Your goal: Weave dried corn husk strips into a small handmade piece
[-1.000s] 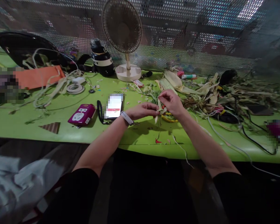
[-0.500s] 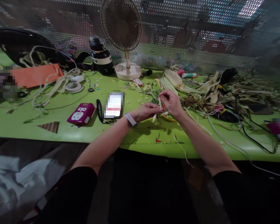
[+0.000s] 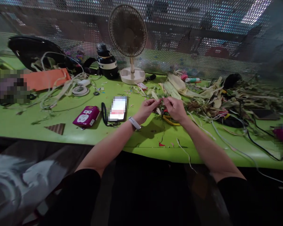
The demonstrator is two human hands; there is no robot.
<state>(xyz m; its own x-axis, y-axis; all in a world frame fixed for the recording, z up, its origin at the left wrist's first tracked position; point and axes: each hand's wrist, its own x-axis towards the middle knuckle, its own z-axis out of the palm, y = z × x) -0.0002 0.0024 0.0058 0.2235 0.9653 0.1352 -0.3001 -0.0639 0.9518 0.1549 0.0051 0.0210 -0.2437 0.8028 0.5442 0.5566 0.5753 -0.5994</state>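
Observation:
My left hand (image 3: 146, 109), with a pale watch strap on its wrist, pinches a strip of corn husk (image 3: 154, 95) at the fingertips. Fingers and thumb of my right hand (image 3: 176, 108) are pinched closed against the left fingertips on the same strip; its middle is hidden between them. Below the right hand lies a hand tool with yellow handles (image 3: 171, 121) and a red and black part, partly covered. Just beyond the hands, larger pale green corn husks (image 3: 173, 89) rest on the green table (image 3: 141, 138).
A phone (image 3: 118, 108) and a purple socket adapter (image 3: 86, 116) lie to the left. Behind stand a fan (image 3: 132, 75) and a black bottle (image 3: 108, 67). Dried plant stems (image 3: 202, 105) heap up on the right. A white cable (image 3: 235, 149) crosses the front edge.
My hands have come together at the fingertips, the right one turning over the strip. More of the yellow-handled tool shows now. The whole view has shifted slightly.

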